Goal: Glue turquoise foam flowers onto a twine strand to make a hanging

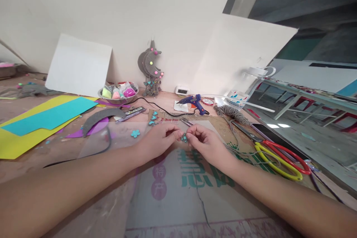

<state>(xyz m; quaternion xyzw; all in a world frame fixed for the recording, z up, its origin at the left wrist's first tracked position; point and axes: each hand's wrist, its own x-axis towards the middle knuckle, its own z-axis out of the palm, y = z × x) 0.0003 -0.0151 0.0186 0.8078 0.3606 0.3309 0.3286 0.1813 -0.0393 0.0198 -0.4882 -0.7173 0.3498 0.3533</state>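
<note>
Between my two hands is a small teal flower piece [184,138], pinched from both sides over the cardboard. My left hand [164,136] has thumb and forefinger closed at its left edge. On the other side my right hand [205,141] grips it with thumb and fingertips, which partly cover it. A thin grey cord [201,202] trails below my right hand across the printed sheet. Another turquoise flower [135,133] lies flat left of my left hand. Several small teal heart-like pieces [153,118] and tweezers [186,122] rest just beyond my hands.
A blue glue gun [193,103] stands behind, near a grey yarn bundle [232,113]. Large scissors [281,156] and a phone [279,139] lie right. Left are turquoise felt [52,116], a grey crescent [102,118] and a bowl [118,100]. A moon ornament [150,63] hangs on the wall.
</note>
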